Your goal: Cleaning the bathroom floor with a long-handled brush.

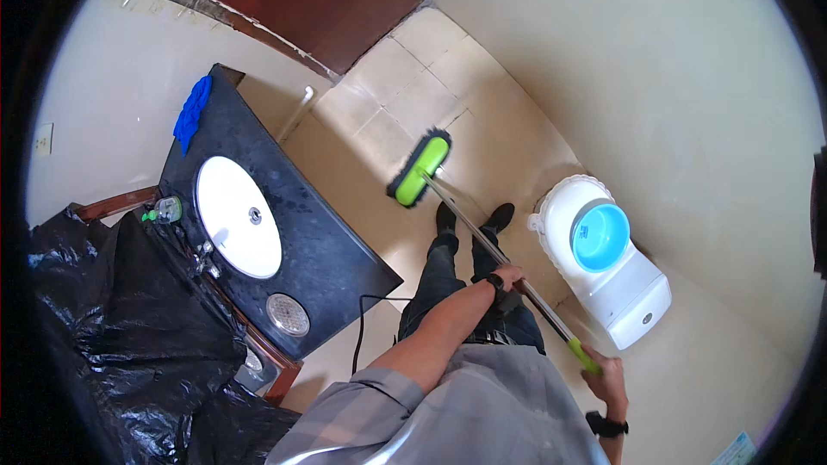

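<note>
A push broom with a lime-green head and dark bristles rests on the tiled floor ahead of my feet. Its metal pole slants back past my legs. My left hand wraps around the middle of the pole, with a dark band on the wrist. Farther back, my right hand grips the pole's end, where a green sleeve shows partly under the fingers. The bristles' underside is hidden.
On my right stands a white toilet with a light-blue basin on its seat. To my left is a dark vanity counter with a white sink, a bottle and a blue cloth. Black plastic sheeting hangs behind. A red-brown door lies ahead.
</note>
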`<state>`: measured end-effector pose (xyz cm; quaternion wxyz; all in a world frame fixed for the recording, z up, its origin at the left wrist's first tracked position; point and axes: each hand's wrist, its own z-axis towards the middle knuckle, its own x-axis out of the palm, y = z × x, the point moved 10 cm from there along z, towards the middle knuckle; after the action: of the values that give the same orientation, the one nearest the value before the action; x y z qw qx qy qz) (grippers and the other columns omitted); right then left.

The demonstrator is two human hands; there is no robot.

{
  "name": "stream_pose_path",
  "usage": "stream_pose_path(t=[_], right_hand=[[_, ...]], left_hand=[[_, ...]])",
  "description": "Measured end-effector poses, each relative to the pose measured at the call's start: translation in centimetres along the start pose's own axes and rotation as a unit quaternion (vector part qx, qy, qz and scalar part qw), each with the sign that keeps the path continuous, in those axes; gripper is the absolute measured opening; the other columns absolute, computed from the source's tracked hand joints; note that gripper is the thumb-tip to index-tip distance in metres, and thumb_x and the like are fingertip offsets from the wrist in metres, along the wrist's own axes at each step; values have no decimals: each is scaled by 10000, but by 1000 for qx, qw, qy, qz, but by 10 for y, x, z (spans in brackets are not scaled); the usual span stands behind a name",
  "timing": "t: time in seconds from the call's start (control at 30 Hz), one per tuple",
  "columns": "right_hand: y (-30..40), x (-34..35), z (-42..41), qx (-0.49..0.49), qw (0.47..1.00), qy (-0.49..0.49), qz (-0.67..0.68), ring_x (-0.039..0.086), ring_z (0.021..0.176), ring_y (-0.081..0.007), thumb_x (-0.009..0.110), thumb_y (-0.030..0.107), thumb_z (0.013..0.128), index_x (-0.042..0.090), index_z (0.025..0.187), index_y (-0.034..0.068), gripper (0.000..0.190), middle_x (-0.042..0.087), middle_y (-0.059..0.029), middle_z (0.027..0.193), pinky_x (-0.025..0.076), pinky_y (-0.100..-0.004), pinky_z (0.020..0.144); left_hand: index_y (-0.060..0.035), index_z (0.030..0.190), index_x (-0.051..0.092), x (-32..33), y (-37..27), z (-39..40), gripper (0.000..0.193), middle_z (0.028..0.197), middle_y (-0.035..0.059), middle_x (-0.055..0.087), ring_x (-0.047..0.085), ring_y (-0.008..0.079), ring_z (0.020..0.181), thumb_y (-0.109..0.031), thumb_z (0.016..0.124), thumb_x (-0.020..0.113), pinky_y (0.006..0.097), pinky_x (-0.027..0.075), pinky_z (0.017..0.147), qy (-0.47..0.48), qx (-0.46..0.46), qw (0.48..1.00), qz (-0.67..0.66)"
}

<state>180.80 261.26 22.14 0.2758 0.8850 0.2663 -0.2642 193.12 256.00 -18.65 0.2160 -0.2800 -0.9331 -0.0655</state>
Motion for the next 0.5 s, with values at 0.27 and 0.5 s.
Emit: stream_pose_path(t=[0.27, 0.5], right_hand=[[56, -29, 3, -17, 998, -61, -6, 634, 855, -301, 730, 19, 602, 646, 1081, 89, 492, 651, -158, 1008, 484, -355, 810], [128, 77, 141, -125, 991, -32, 24, 602, 901, -387, 660, 116, 707, 615, 1132, 78, 429, 624, -226, 998, 479, -411, 818]], left_hand=[[3, 773, 601, -17, -6, -11, 109, 640, 159, 606, 597, 286, 489, -91, 743, 646, 407, 489, 423, -9, 7, 997, -78], [-29, 743, 574, -253, -83, -1, 209, 674, 130, 582, 600, 263, 600, -221, 710, 651, 412, 451, 485, -131, 238, 962, 9]])
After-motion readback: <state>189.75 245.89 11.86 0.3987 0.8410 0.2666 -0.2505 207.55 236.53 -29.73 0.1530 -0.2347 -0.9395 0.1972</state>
